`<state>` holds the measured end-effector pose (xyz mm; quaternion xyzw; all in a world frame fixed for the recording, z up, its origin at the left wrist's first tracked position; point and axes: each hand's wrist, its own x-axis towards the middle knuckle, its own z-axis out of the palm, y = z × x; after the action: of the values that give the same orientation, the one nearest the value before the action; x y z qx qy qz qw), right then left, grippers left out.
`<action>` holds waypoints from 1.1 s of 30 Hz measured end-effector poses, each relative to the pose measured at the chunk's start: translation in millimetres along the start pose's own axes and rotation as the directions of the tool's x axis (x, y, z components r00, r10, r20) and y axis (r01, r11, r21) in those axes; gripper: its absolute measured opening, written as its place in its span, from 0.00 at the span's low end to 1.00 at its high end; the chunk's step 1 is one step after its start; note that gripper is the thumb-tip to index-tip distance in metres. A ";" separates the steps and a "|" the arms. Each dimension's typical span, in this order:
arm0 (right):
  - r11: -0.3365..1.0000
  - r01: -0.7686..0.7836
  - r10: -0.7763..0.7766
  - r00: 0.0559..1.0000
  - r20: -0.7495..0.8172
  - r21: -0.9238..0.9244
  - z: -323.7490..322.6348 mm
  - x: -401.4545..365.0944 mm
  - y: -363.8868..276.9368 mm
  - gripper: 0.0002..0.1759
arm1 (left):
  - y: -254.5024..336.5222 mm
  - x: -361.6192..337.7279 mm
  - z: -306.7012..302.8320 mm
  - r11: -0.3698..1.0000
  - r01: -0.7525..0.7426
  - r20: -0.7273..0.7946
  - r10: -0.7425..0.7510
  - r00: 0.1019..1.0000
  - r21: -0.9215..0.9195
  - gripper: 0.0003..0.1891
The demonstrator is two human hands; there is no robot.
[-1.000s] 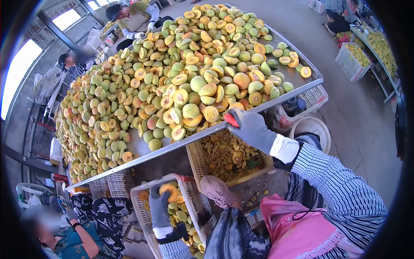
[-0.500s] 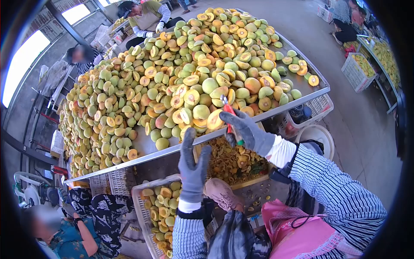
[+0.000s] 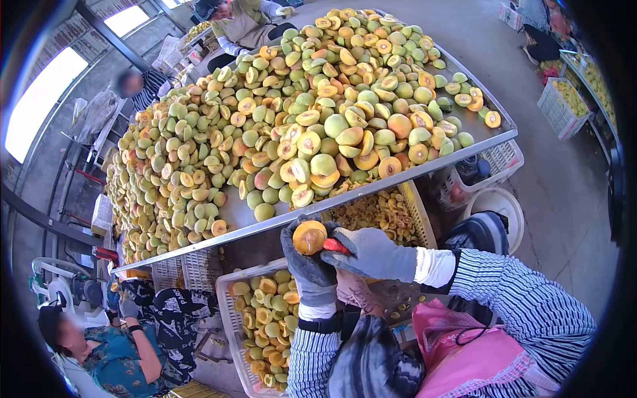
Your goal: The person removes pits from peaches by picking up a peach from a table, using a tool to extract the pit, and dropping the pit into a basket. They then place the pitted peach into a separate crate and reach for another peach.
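Observation:
My left hand [image 3: 306,265], in a dark grey glove, holds a halved fruit [image 3: 309,237], its orange cut face turned up. Right beside it, my right hand [image 3: 371,253] is closed round a red-handled tool [image 3: 337,247]; the tool's tip is hidden at the fruit. Both hands are just below the near rim of a metal table [image 3: 398,178], which bears a large heap of green and orange fruit halves [image 3: 265,132]. A white crate [image 3: 227,318] of fruit halves [image 3: 269,325] stands below and left of my hands.
Beyond my hands, a yellow crate [image 3: 419,212] holds scraps [image 3: 378,215]. A white bucket [image 3: 514,219] and a white crate [image 3: 507,159] are at the right. One person [image 3: 126,351] sits at lower left; others [image 3: 245,26] are across the table. More crates [image 3: 561,109] stand at far right.
My left hand was open and now holds a fruit half. My right hand has come down and left with the tool, close to my left. The view has shifted slightly.

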<state>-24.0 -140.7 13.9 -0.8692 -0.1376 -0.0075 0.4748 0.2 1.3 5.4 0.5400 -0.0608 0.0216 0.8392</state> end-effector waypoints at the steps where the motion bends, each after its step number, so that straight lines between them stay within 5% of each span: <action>1: 1.000 0.008 -0.008 1.000 -0.010 -0.008 2.4 -0.3 0.8 0.28 | -2.4 -1.8 -1.4 0.970 -0.111 0.003 0.113 0.994 0.215 0.18; 2: 1.000 0.017 -0.018 1.000 -0.020 -0.018 4.2 -0.5 1.5 0.27 | -4.2 -2.4 -2.1 0.883 -0.215 0.031 0.222 0.974 0.418 0.21; 6: 0.996 -0.016 0.014 1.000 0.026 0.084 12.0 -3.2 1.7 0.25 | -7.3 -3.7 -0.7 0.921 -0.206 0.025 0.210 0.977 0.330 0.22; 9: 0.994 -0.036 0.034 0.999 0.027 0.101 23.3 -4.4 11.0 0.27 | -9.9 -2.6 -2.3 0.963 -0.148 -0.145 0.184 0.972 0.225 0.21; 12: 0.988 -0.031 0.009 0.990 0.142 0.154 20.4 -2.3 18.5 0.26 | -7.8 1.0 -13.0 0.851 -0.220 -0.047 0.274 0.960 0.478 0.18; 14: 0.864 -0.229 0.037 0.916 0.398 0.448 6.2 -1.7 11.6 0.26 | -7.0 4.3 -17.7 0.827 -0.199 0.029 0.216 0.976 0.526 0.15; 15: 0.865 -0.231 0.038 0.916 0.400 0.445 -1.4 -2.4 7.4 0.26 | 5.0 4.3 -14.6 0.563 -0.353 0.187 0.333 0.924 0.747 0.13; 17: 0.621 -0.352 -0.047 0.876 0.481 0.701 -12.3 -6.9 2.7 0.26 | 2.7 6.7 -15.6 0.558 -0.409 0.216 0.380 0.899 0.722 0.13; 18: 0.618 -0.351 -0.047 0.876 0.479 0.703 -8.5 -8.7 11.7 0.26 | 1.7 8.1 -15.6 0.550 -0.464 0.244 0.427 0.871 0.695 0.12; 19: 0.399 -0.496 -0.080 0.819 0.568 0.771 -1.5 -10.3 24.7 0.25 | 3.3 10.4 -14.1 0.551 -0.463 0.249 0.421 0.872 0.694 0.12; 21: 0.032 -0.736 -0.162 0.664 0.730 0.677 -2.5 -7.6 32.7 0.25 | 12.8 19.1 -9.3 0.561 -0.534 0.365 0.392 0.844 0.633 0.15; 22: 0.028 -0.737 -0.161 0.663 0.731 0.675 -9.2 -3.6 35.0 0.25 | 19.6 23.4 -6.8 0.563 -0.531 0.364 0.389 0.846 0.633 0.15; 24: 0.558 -0.605 -0.102 0.629 0.771 0.568 -25.3 7.6 40.9 0.27 | 30.9 35.1 -0.8 0.811 -0.261 0.429 0.013 0.903 0.523 0.20; 26: 0.658 -0.579 -0.008 0.634 0.774 0.481 -44.5 15.0 35.0 0.29 | 26.4 39.2 3.9 0.807 -0.154 0.383 -0.095 0.919 0.569 0.26; 27: 0.956 -0.216 0.044 0.773 0.632 0.198 -52.0 18.4 37.5 0.29 | 20.4 40.7 8.1 0.822 0.022 0.213 -0.173 0.962 0.569 0.29; 28: 0.965 0.134 -0.013 0.881 0.472 -0.224 -59.6 19.6 32.5 0.29 | 13.7 40.9 9.3 0.819 0.198 0.040 -0.260 0.965 0.538 0.32; 29: 0.907 0.084 0.113 0.895 0.431 -0.412 -69.7 15.5 23.4 0.27 | -3.0 47.0 -4.0 0.870 0.328 -0.061 -0.329 0.942 0.367 0.30; 30: 0.905 0.086 0.113 0.896 0.430 -0.417 -72.0 12.9 26.9 0.27 | -6.2 47.2 -7.5 0.873 0.325 -0.058 -0.326 0.943 0.364 0.30; 32: 0.885 -0.018 0.162 0.949 0.271 -0.466 -72.2 1.8 36.5 0.26 | -10.9 41.4 -16.7 0.876 0.479 -0.177 -0.463 0.869 0.061 0.30; 33: 0.909 -0.067 0.157 0.969 0.190 -0.411 -66.5 -1.4 32.5 0.24 | -16.7 35.1 -25.2 0.857 0.515 -0.087 -0.515 0.853 -0.024 0.30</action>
<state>-9.5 -212.7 23.5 -0.9500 -0.1343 0.0876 0.2680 38.7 16.3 -15.6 0.5352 0.1236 -0.1795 0.8161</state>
